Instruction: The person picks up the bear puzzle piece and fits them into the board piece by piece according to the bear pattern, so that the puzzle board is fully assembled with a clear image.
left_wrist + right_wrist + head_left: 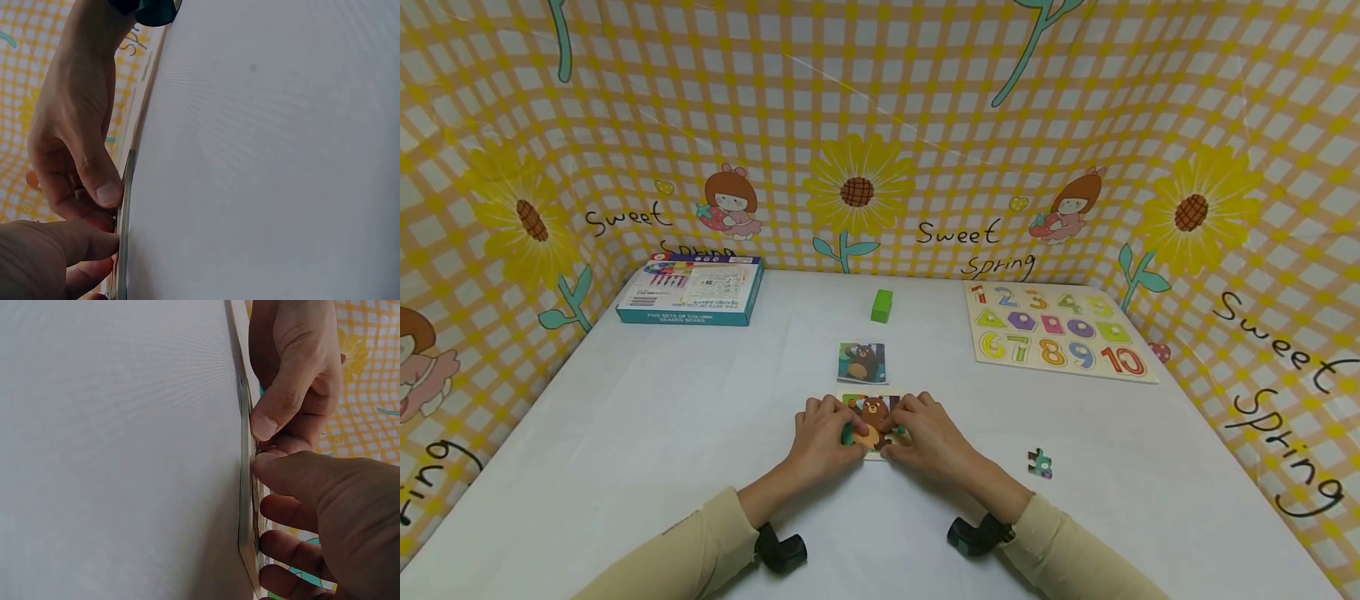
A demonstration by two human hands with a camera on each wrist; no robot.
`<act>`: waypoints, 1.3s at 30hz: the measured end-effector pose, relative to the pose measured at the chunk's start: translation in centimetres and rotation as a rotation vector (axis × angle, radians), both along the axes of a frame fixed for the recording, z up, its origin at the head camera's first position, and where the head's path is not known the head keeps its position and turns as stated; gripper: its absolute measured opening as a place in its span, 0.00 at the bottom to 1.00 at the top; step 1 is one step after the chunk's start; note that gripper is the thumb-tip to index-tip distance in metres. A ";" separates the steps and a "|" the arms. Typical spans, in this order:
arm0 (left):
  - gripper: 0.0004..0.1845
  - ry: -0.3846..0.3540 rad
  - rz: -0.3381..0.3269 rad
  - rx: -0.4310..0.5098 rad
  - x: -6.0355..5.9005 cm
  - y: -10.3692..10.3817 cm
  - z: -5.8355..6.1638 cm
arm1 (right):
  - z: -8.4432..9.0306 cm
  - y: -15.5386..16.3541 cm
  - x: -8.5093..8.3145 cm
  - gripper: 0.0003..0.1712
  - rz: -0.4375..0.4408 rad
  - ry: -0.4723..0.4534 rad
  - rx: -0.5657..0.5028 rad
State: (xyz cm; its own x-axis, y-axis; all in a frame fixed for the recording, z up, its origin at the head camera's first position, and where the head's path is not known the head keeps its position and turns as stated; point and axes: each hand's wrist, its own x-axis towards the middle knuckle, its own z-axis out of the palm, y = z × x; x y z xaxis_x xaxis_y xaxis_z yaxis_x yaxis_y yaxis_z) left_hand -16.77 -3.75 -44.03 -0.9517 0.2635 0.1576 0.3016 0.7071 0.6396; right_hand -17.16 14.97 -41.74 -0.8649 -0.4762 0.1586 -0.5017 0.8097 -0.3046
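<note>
A small bear jigsaw puzzle (874,410) lies in its flat board on the white table, between both hands. My left hand (823,437) grips the puzzle's left side with curled fingers and thumb. On the right side, my right hand (931,433) holds it likewise, its thumb near the front edge. Both thumbs almost meet over the board's edge (245,487) in the right wrist view. The fingers hide much of the puzzle, so any single piece under them is unclear. Just behind lies a bear picture card (862,363). A loose puzzle piece (1041,463) sits to the right.
A green block (882,306) stands toward the back. At the back left is a flat teal-and-white box (688,292). A wooden number board (1056,330) lies at the back right. Checked cloth (880,92) rises around the table.
</note>
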 end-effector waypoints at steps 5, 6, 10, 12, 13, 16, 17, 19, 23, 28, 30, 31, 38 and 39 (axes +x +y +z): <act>0.05 0.005 0.001 0.001 0.0 0.0 0.0 | 0.0 0.0 0.1 0.11 -0.008 -0.017 -0.014; 0.05 0.006 0.001 0.000 0.0 0.0 0.0 | 0.0 -0.1 0.1 0.11 -0.009 -0.018 -0.014; 0.05 0.004 0.000 0.002 0.0 0.0 -0.1 | 0.0 -0.1 0.0 0.10 -0.002 -0.012 -0.011; 0.05 0.005 -0.001 0.002 0.1 0.0 -0.1 | -0.1 0.0 0.0 0.10 0.000 -0.012 -0.015; 0.06 0.005 -0.002 0.001 0.1 0.0 -0.1 | -0.1 0.0 0.0 0.11 0.001 -0.014 -0.018; 0.06 0.006 -0.002 -0.001 0.1 0.0 -0.1 | -0.1 0.1 0.0 0.11 -0.004 -0.028 -0.022; 0.06 0.007 -0.002 -0.001 0.1 0.0 -0.1 | 0.0 0.2 0.1 0.11 -0.007 -0.033 -0.026; 0.06 0.006 -0.002 0.002 0.2 0.0 -0.1 | 0.1 0.5 0.1 0.12 -0.013 -0.041 -0.034; 0.06 0.002 0.001 0.014 0.3 0.1 -0.1 | 0.5 1.5 0.1 0.14 -0.032 -0.050 -0.059; 0.06 0.000 0.003 0.025 0.2 0.1 -0.1 | 1.1 3.6 0.4 0.15 -0.082 -0.078 -0.079; 0.06 -0.001 0.003 0.028 0.2 0.1 -0.2 | 1.3 4.7 0.6 0.15 -0.102 -0.077 -0.084; 0.06 -0.003 0.003 0.029 0.2 0.1 -0.1 | 1.4 5.3 0.7 0.15 -0.111 -0.075 -0.087; 0.06 -0.004 0.005 0.029 0.1 0.1 -0.2 | 1.9 9.8 1.6 0.17 -0.209 -0.072 -0.088; 0.06 -0.004 0.005 0.028 0.1 0.1 -0.2 | 1.9 10.4 1.7 0.17 -0.223 -0.074 -0.086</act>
